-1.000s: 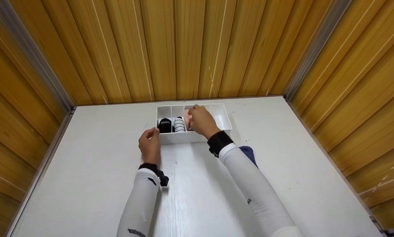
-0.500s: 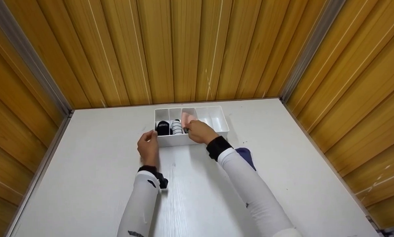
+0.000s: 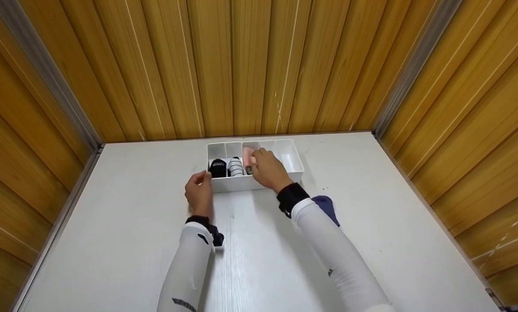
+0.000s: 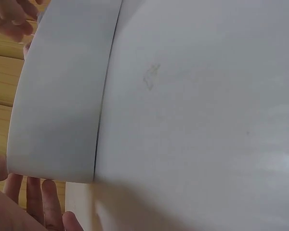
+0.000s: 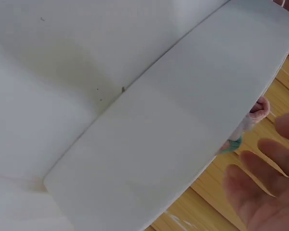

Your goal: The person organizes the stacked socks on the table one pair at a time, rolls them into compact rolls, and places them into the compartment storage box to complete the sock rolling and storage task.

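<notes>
A white divided box (image 3: 285, 157) stands at the back of the table. Its left compartments hold a black sock (image 3: 218, 167), a striped sock (image 3: 236, 166) and a pink sock (image 3: 247, 154). My left hand (image 3: 202, 177) grips the box's front left corner, its fingers (image 4: 34, 197) showing behind the box wall (image 4: 62, 96). My right hand (image 3: 259, 158) reaches over the box's front wall (image 5: 173, 139), with its fingers (image 5: 265, 187) loosely spread beside the pink sock (image 5: 260, 109). Whether they touch it I cannot tell.
A dark blue sock (image 3: 327, 206) lies on the white table (image 3: 111, 225), partly under my right forearm. Wooden panel walls (image 3: 250, 65) enclose the table at the back and on both sides. The box's two right compartments look empty.
My right hand drew back to the box's front wall, then reached forward again over the pink sock. The left hand stayed at the box's corner.
</notes>
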The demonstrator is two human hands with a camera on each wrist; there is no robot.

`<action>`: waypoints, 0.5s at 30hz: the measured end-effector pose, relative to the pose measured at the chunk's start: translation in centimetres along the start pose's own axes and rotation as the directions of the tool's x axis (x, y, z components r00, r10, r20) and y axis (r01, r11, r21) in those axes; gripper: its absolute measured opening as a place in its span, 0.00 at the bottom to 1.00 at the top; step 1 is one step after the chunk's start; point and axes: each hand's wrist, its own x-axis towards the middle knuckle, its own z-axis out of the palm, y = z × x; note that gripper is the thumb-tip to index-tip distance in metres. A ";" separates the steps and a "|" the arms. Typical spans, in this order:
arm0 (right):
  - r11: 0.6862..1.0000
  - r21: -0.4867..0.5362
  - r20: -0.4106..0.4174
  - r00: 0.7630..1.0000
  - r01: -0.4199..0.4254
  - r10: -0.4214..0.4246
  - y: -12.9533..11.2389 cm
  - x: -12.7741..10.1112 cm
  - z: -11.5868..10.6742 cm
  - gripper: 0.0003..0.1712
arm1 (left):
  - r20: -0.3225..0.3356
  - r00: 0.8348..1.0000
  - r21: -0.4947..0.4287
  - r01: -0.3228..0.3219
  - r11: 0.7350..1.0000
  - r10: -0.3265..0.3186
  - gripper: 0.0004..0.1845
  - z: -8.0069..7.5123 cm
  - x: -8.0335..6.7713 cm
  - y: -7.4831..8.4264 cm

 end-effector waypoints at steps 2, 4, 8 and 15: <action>0.999 0.028 0.000 1.000 0.022 -0.022 0.3 -0.1 0.3 0.19 | -0.002 1.000 0.001 0.003 1.000 -0.003 0.15 0.0 0.1 0.0; 0.999 0.045 0.068 0.997 0.027 -0.030 0.3 -0.4 0.9 0.27 | -0.004 1.000 0.004 0.004 1.000 -0.004 0.14 -0.1 0.2 0.1; 0.999 0.033 0.188 0.982 -0.019 0.012 0.3 -0.8 1.8 0.42 | 0.007 1.000 0.007 0.003 1.000 -0.003 0.15 -0.4 0.4 0.2; 0.997 0.072 0.074 0.997 -0.031 0.026 1.1 -1.2 1.4 0.36 | 0.017 1.000 0.027 -0.002 1.000 0.001 0.15 -0.2 0.8 0.6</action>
